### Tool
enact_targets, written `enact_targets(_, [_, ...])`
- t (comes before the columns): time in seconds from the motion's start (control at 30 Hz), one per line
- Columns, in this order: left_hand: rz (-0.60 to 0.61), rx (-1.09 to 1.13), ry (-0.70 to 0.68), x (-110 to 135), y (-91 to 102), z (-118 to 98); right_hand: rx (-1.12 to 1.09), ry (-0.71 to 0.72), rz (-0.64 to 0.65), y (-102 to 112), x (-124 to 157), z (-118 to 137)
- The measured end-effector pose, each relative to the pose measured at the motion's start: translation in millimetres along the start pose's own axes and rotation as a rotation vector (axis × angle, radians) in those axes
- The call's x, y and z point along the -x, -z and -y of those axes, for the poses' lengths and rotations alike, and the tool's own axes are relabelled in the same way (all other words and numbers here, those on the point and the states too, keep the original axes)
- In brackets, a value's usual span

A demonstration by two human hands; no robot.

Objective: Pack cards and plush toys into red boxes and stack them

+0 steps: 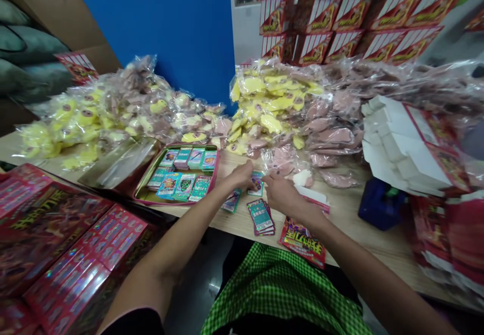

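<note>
Right of the tin (pixel 143 182), the left hand (pixel 244 174) and right hand (pixel 278 193) are half-curling at a card (pixel 256 184); grip cannot be told. Edge-only handling should be preventing creases.

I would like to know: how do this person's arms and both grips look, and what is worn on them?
The left grip and right grip are bare, without gloves. Both forearms are uncovered, with no wristwatch visible. A short black sleeve covers the left upper arm; the right sleeve is not visible.
</note>
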State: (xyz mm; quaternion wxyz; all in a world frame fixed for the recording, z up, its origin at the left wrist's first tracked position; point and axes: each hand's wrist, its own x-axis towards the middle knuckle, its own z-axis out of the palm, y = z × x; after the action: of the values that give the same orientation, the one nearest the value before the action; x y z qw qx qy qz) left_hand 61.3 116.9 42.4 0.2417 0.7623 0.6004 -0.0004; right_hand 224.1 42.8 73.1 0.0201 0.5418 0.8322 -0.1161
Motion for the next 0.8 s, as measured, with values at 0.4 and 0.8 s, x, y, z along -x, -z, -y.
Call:
enact_targets(0.4, [-0.188, -0.088, 0.183, -22, 22.4, 39, 0.184, 0.367, 0.245, -28, 65, 40])
enact_targets(0.8, [-0.169, -0.375, -0.112, -7, 12.7, 33, 0.287, 0.504, -0.042, -42, 54, 36])
